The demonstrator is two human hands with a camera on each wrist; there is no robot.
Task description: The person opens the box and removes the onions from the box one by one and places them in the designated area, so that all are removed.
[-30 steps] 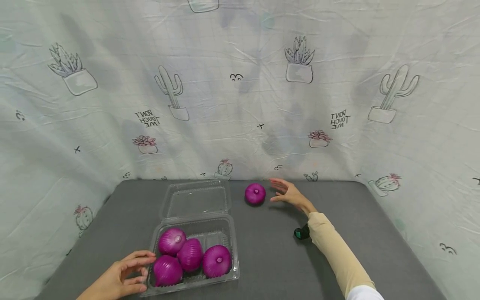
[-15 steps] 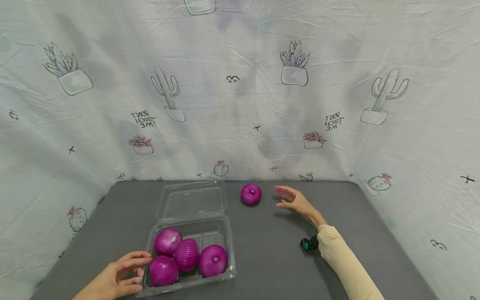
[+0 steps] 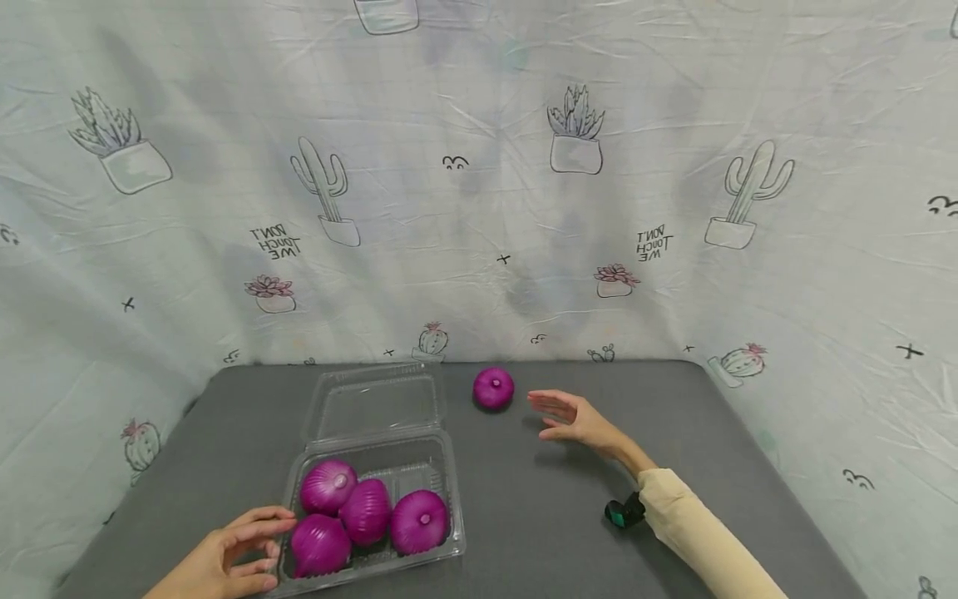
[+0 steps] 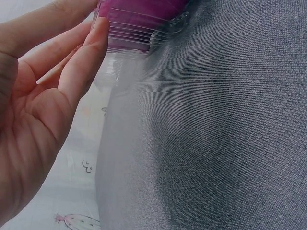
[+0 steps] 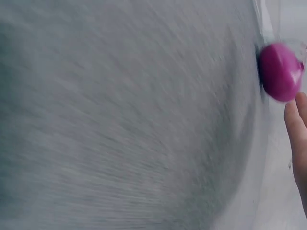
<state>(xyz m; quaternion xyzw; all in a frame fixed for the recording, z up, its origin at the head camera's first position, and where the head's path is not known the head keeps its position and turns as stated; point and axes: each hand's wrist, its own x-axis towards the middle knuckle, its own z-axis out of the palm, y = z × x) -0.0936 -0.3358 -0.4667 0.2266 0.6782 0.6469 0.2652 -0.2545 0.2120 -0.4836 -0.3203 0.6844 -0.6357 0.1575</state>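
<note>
A single purple onion (image 3: 493,389) sits near the far edge of the grey table. Just right of it hovers my right hand (image 3: 580,426), fingers spread and loosely bent, holding nothing. In the right wrist view the fingertips overlap the lower edge of the onion (image 5: 280,72). At the front left stands a clear plastic clamshell box (image 3: 453,491), its lid (image 3: 377,406) folded back. Several purple onions lie in it, among them one at the right (image 3: 420,521). My left hand (image 3: 224,559) rests its fingertips against the box's left side; the left wrist view shows fingers (image 4: 98,40) at the ridged wall.
The grey table (image 3: 539,532) has a wall of white printed cloth (image 3: 419,208) behind it and at both sides. A small dark device (image 3: 624,512) sits under my right wrist. Inside the box, a bare bit of floor (image 3: 419,476) shows at the back right.
My right hand has drawn back from the table's far edge, then shifted left toward the lone onion. The left hand keeps its place at the box. The head view has turned slightly right.
</note>
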